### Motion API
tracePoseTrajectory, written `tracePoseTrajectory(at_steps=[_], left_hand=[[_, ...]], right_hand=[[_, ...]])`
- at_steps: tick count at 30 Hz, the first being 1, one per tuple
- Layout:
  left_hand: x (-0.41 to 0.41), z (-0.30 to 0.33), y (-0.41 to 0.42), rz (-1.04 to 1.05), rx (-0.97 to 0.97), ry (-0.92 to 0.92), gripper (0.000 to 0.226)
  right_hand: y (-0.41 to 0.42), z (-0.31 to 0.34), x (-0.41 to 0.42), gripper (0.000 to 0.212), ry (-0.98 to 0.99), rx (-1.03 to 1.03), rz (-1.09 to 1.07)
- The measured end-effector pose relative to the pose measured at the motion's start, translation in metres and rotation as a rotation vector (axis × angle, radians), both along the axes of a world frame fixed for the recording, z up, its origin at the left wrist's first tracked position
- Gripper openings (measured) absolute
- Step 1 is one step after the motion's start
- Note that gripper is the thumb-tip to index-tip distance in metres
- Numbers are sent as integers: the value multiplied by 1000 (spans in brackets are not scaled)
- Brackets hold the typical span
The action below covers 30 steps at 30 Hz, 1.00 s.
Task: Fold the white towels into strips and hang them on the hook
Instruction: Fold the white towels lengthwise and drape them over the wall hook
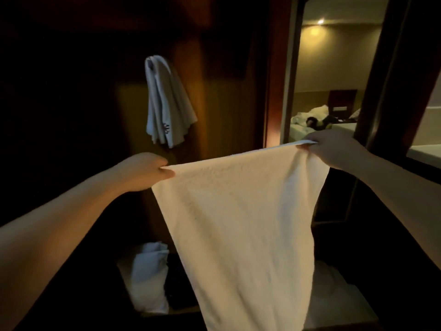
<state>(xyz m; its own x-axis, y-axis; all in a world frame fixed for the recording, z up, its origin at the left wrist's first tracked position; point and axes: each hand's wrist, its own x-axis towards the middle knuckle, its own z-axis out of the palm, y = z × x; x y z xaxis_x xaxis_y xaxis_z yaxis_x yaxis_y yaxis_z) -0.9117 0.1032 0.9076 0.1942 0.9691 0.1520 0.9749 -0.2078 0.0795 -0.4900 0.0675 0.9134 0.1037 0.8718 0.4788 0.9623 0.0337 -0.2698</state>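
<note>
Towel (238, 223) hangs lengthwise, its top edge stretched level between left hand (145, 169) and right hand (334, 149), each pinching one upper corner, with the already hung towel (164, 101) up and left, nearer the left hand.

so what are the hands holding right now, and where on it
One white towel, spread open: left hand pinches its top left corner, right hand its top right corner.
</note>
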Motion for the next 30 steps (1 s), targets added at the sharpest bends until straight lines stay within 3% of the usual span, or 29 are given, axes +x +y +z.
tracePoseTrajectory(at_steps=[3, 6, 9, 13, 19, 23, 28, 30], left_hand=[[-61, -2, -1, 139, 45, -473, 31], [-120, -2, -4, 9, -75, -1086, 13], [-170, -3, -4, -154, -130, -1343, 27], [-211, -5, 7, -155, -192, -1458, 46], [-235, -14, 14, 63, -194, -1576, 31], [-233, -24, 6, 107, -150, -1622, 31], [-218, -29, -10, 57, -181, -1635, 39], [-209, -27, -16, 11, -211, -1623, 45]], right_hand=[[7, 9, -45, 35, -5, -46, 13], [14, 13, -87, 40, -66, -38, -5], [25, 9, -125, 39, -65, -57, 22], [39, 3, -170, 37, -84, -117, 52], [40, 0, -239, 35, 67, -302, 92], [19, -2, -292, 54, 131, -407, 253], [-5, 4, -349, 23, 479, -488, 446], [-10, 7, -368, 21, 548, -487, 523]])
